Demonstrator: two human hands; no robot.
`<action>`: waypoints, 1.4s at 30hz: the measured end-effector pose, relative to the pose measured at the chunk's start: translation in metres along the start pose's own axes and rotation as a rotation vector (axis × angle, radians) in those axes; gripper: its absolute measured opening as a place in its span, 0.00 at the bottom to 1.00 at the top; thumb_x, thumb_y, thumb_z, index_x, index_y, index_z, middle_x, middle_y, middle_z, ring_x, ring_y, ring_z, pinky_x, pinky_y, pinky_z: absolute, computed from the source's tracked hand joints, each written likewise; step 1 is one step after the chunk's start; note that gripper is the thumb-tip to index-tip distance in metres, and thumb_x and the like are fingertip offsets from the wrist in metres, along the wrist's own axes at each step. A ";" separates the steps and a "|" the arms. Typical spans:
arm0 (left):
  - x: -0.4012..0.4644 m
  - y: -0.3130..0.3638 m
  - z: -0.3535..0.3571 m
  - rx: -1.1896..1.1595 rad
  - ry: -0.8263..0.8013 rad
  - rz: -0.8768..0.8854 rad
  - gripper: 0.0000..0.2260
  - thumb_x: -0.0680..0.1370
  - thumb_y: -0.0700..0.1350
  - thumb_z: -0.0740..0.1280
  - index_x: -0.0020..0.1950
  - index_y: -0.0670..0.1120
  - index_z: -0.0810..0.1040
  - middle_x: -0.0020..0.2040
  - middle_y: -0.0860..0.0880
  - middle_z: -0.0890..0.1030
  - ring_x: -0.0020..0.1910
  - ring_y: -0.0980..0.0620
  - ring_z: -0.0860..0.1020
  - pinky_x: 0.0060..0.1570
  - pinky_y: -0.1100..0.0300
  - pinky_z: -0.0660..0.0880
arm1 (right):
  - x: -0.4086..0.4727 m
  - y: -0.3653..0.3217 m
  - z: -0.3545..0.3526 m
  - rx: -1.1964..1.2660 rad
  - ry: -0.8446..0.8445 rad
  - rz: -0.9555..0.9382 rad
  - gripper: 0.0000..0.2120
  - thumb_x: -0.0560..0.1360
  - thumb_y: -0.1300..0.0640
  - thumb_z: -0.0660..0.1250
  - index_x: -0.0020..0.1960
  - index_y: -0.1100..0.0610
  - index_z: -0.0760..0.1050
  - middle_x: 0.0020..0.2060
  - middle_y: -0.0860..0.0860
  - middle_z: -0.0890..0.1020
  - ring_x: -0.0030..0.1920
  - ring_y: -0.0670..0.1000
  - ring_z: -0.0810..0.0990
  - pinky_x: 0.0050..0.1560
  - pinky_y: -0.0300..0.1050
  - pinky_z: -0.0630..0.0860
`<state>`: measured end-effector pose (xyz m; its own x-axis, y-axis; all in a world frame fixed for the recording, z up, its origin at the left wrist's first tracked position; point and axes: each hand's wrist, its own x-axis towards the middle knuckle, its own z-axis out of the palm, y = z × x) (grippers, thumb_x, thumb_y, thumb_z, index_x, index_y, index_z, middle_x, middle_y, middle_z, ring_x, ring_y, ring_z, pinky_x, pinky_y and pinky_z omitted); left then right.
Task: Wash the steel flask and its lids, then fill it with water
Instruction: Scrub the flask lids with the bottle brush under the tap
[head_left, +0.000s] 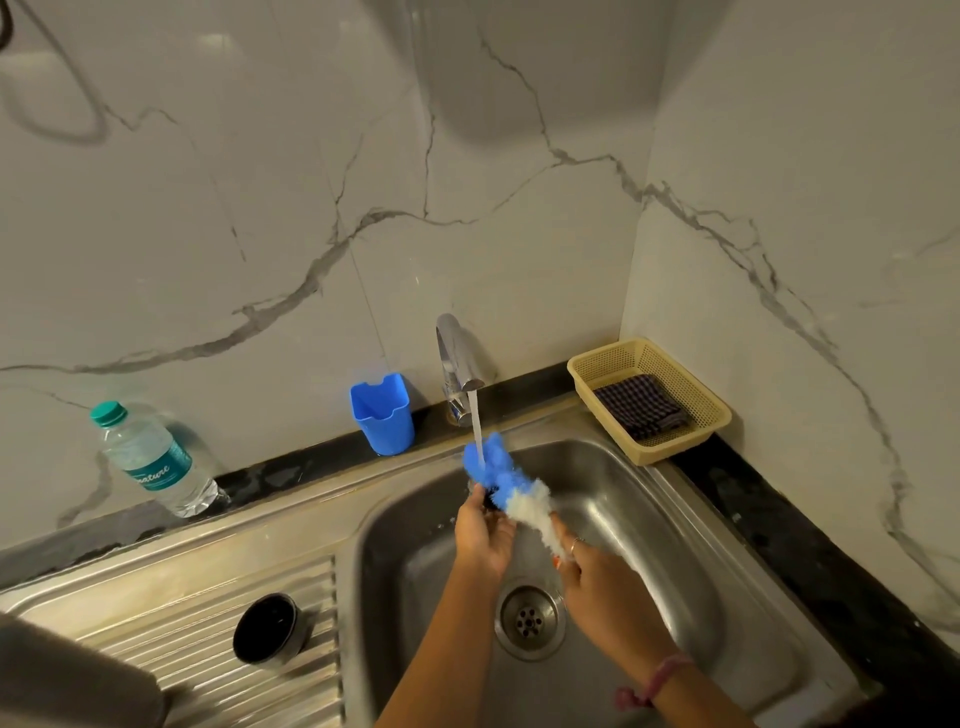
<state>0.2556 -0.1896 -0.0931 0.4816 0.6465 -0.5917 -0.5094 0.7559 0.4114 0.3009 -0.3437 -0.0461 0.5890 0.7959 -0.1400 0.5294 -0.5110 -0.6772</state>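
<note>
The brush (506, 480) I hold has blue bristles at the tip and white bristles lower. At 11 o'clock from it stands a blue plastic cup (383, 414). At 2 o'clock, the basket (649, 397) is pale yellow with a mesh pattern, and the cloth (640, 406) inside is dark with small checks. At 9 o'clock the clear bottle (150, 460) has a teal cap and teal label. The wall (260, 208) is white marble with grey veins. The sink (649, 519) is grey steel; the lid (267, 629) at 8 o'clock is black inside. My right wrist carries a pink thread (657, 678).

Dark object (490, 500) in left hand (483, 535) mostly hidden behind brush (511, 491); grey shape (72, 670) cut off bottom-left, unidentifiable.
</note>
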 end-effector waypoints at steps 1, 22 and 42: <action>0.001 0.000 -0.001 0.006 -0.010 -0.010 0.12 0.84 0.42 0.59 0.59 0.36 0.77 0.45 0.40 0.84 0.46 0.44 0.82 0.44 0.51 0.82 | -0.002 -0.001 0.001 -0.008 -0.010 -0.006 0.25 0.82 0.54 0.56 0.76 0.42 0.55 0.49 0.47 0.82 0.43 0.45 0.78 0.39 0.33 0.70; -0.001 0.006 -0.006 0.007 -0.063 -0.004 0.12 0.83 0.42 0.61 0.62 0.36 0.76 0.48 0.39 0.85 0.50 0.44 0.82 0.55 0.51 0.79 | 0.006 0.014 0.008 0.178 0.033 0.086 0.24 0.81 0.55 0.58 0.75 0.43 0.60 0.49 0.46 0.83 0.41 0.41 0.80 0.38 0.30 0.74; 0.003 0.011 -0.009 0.031 0.001 0.012 0.17 0.80 0.49 0.67 0.62 0.39 0.77 0.54 0.40 0.82 0.49 0.47 0.81 0.47 0.59 0.80 | -0.001 0.014 0.013 0.214 0.016 0.106 0.23 0.81 0.56 0.58 0.75 0.45 0.60 0.36 0.41 0.78 0.32 0.40 0.76 0.32 0.31 0.71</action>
<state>0.2449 -0.1809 -0.0965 0.4747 0.6552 -0.5877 -0.4928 0.7511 0.4393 0.3003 -0.3474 -0.0646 0.6448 0.7356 -0.2077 0.3239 -0.5091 -0.7974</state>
